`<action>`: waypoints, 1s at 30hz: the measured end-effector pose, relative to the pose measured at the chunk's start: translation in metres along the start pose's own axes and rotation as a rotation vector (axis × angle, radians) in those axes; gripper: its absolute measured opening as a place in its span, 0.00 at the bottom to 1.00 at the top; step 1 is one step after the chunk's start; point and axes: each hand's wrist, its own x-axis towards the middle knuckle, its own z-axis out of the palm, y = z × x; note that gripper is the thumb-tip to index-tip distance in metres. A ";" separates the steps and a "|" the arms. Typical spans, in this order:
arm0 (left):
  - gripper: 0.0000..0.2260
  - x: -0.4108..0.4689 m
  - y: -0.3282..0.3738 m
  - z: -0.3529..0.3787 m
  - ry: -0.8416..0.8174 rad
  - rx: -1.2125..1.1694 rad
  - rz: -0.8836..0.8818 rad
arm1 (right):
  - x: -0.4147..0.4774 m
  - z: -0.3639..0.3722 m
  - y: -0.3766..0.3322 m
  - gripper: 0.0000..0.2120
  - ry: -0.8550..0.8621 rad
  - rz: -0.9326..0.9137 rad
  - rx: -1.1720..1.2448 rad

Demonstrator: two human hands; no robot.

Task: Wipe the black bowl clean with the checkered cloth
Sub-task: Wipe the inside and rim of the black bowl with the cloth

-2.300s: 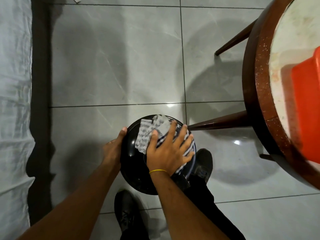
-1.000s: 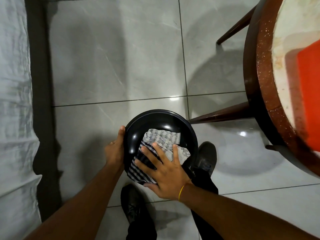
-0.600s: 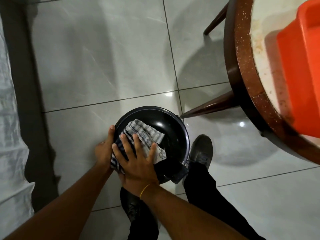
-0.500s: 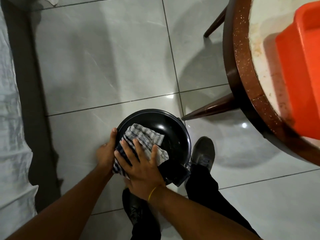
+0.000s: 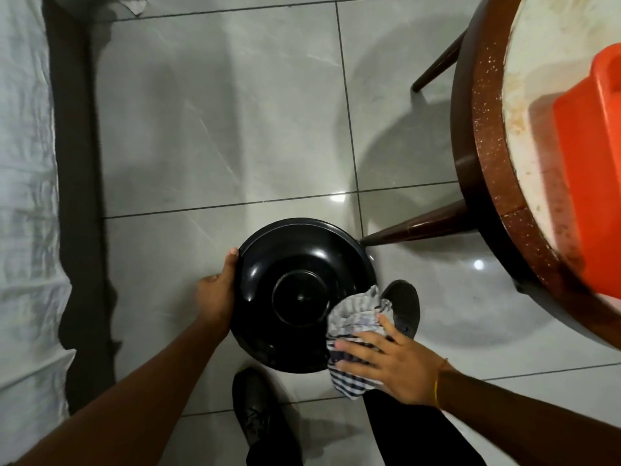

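The black bowl (image 5: 295,290) is held in the air above the tiled floor, showing a raised ring at its middle. My left hand (image 5: 216,294) grips its left rim, thumb on the edge. The checkered cloth (image 5: 356,334), white with dark stripes, is bunched against the bowl's lower right rim. My right hand (image 5: 389,361) lies flat on the cloth with fingers spread, pressing it to the bowl. Part of the cloth is hidden under that hand.
A round table (image 5: 487,163) with a dark wooden rim and legs stands at the right, with an orange container (image 5: 591,156) on it. White fabric (image 5: 27,196) runs along the left edge. My two dark shoes (image 5: 258,418) are below the bowl.
My right hand has slid the cloth from the bowl's left side to its lower right rim. The bowl now shows a raised central ring. My left hand stays on the left rim.
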 end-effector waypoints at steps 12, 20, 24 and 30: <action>0.53 0.003 -0.007 0.003 0.040 0.014 -0.012 | 0.080 -0.040 -0.028 0.44 0.077 0.200 0.087; 0.48 0.001 -0.004 0.004 0.025 -0.059 0.002 | 0.148 -0.065 -0.035 0.41 0.058 0.463 0.243; 0.46 -0.001 -0.005 0.006 0.060 -0.059 -0.020 | 0.169 -0.076 -0.056 0.40 0.111 0.774 0.335; 0.46 -0.017 -0.009 0.022 0.083 -0.026 0.008 | 0.236 -0.113 -0.088 0.41 0.181 1.649 0.621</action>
